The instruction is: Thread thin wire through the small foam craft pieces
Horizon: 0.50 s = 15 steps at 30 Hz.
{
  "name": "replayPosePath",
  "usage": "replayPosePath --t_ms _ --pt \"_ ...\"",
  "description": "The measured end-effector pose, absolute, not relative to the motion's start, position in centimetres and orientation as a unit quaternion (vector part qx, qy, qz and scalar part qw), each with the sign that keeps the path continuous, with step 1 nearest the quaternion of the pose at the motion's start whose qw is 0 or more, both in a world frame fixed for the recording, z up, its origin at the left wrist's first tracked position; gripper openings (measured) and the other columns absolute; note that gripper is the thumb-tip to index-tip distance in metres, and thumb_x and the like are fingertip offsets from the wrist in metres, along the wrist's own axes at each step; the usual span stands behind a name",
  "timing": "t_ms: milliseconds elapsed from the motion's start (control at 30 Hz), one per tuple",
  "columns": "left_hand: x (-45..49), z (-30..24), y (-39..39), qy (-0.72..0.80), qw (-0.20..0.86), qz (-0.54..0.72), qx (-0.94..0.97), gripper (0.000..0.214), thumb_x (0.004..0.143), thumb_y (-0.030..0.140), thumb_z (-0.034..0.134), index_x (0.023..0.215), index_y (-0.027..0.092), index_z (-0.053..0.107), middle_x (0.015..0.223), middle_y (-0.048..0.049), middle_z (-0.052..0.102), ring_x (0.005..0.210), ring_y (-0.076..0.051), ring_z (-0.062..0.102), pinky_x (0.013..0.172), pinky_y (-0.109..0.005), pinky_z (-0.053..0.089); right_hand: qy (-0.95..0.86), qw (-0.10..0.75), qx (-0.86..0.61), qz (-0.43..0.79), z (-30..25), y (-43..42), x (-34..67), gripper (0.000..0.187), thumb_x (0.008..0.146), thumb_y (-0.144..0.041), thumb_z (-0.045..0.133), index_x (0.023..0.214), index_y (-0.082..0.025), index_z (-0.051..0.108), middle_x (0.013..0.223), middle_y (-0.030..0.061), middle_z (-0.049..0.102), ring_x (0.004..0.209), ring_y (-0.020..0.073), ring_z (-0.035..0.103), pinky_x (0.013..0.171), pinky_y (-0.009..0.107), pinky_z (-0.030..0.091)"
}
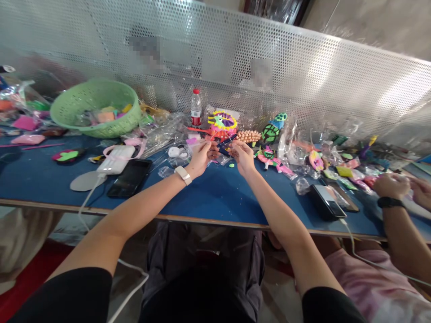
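Observation:
Both of my hands are over the middle of the blue table, with their fingertips close together. My left hand (201, 158), with a pale band on its wrist, is closed in a pinch at the left end of a small dark blue piece (226, 145). At the piece's right end, my right hand (244, 157) pinches with bent fingers. The fingers partly cover the piece, so its exact kind is unclear. Just behind it lie a purple and yellow clay-like figure (223, 120) and a bumpy tan piece (248, 136). A tiny green bit (231, 165) rests below my fingers.
A green basket (116, 124) holds colored packets at left. Near it are a white power bank (116, 160) and a black phone (130, 178). A red-capped bottle (195, 107) stands against the perforated metal panel (215, 58). A co-worker's hands (392, 186) work at far right.

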<state>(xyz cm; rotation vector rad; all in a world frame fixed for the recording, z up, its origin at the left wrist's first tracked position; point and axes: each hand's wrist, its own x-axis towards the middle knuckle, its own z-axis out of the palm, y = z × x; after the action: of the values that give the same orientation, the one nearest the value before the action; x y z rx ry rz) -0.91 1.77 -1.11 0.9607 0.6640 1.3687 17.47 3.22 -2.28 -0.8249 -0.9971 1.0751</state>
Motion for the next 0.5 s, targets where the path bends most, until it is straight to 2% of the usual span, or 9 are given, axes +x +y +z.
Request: replayPosePath --t_ms 100,200,300,500 --pt "-0.62 -1.08 1.35 0.277 0.648 0.58 0.409 0.018 0.111 0.025 0.068 0.095 0.018 0.073 0.086 -0.0028 0.076 0.077 -0.016 0.077 0.076 -0.03 0.063 -0.434 0.675 -0.372 0.467 -2.33 3.22 17.38 0.025 0.074 -0.039 0.091 0.091 -0.027 0.077 0.092 -0.001 0.083 0.079 0.0176 0.077 0.078 0.034 0.063" --pt "-0.49 -1.12 1.18 0.27 0.657 0.572 0.409 0.01 0.107 0.022 0.072 0.098 0.018 0.072 0.091 -0.0026 0.077 0.086 -0.018 0.08 0.083 -0.033 0.066 -0.431 0.673 -0.377 0.468 -2.29 3.27 17.34 0.022 0.078 -0.039 0.087 0.095 -0.028 0.079 0.093 -0.001 0.084 0.079 0.0179 0.077 0.079 0.034 0.064" --pt "-0.53 -1.21 1.2 0.268 0.652 0.579 0.411 0.01 0.11 0.023 0.068 0.102 0.02 0.072 0.094 -0.0035 0.077 0.092 -0.019 0.082 0.088 -0.036 0.068 -0.428 0.672 -0.37 0.478 -2.25 3.35 17.31 0.018 0.083 -0.038 0.082 0.098 -0.027 0.08 0.092 -0.0009 0.084 0.079 0.0176 0.077 0.077 0.034 0.064" --pt "-0.6 -1.32 1.12 0.284 0.642 0.573 0.423 0.013 0.113 0.037 0.066 0.114 0.026 0.072 0.105 -0.006 0.082 0.1 -0.025 0.083 0.073 -0.034 0.066 -0.443 0.655 -0.373 0.485 -2.23 3.36 17.2 0.02 0.083 -0.038 0.082 0.1 -0.027 0.08 0.091 -0.001 0.083 0.079 0.0173 0.078 0.076 0.033 0.065"
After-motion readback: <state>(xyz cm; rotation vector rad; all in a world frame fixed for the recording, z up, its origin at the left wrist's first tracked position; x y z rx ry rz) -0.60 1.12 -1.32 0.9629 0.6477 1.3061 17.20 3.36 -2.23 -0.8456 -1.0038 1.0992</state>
